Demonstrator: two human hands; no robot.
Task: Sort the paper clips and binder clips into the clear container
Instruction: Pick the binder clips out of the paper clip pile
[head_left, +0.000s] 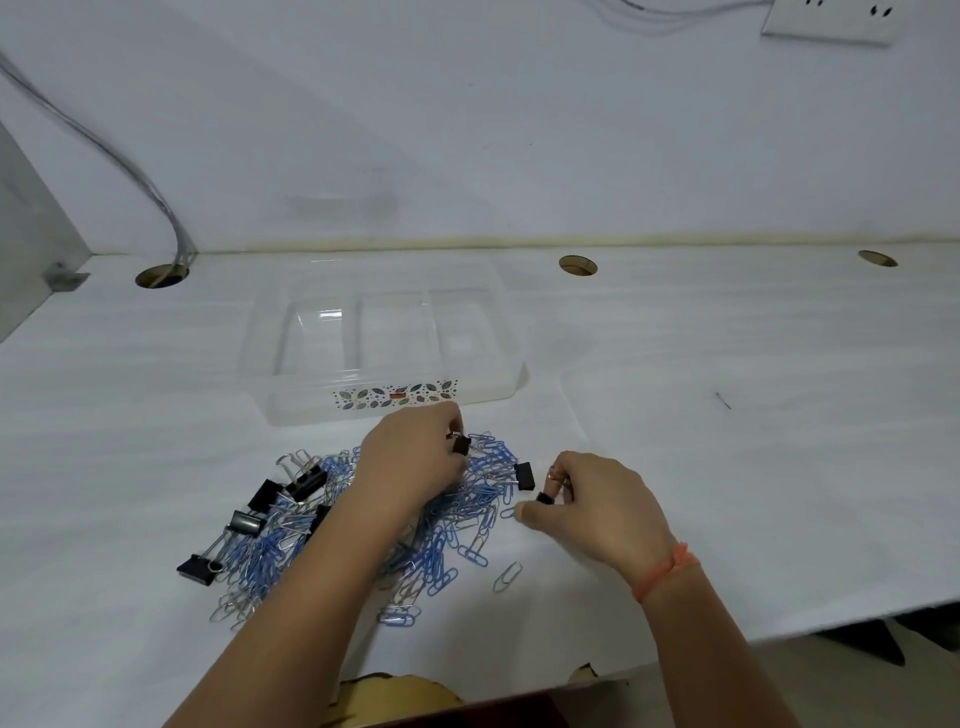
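Several black binder clips (270, 499) lie at the left of a heap of blue and silver paper clips (457, 525) on the white table (753, 441). The left hand (415, 457) rests on the heap, fingers pinching a small black clip (461, 445). Behind it, farther away, sits the clear container (382, 400). Right of the heap, the right hand (597, 509) pinches another small clip (544, 499).
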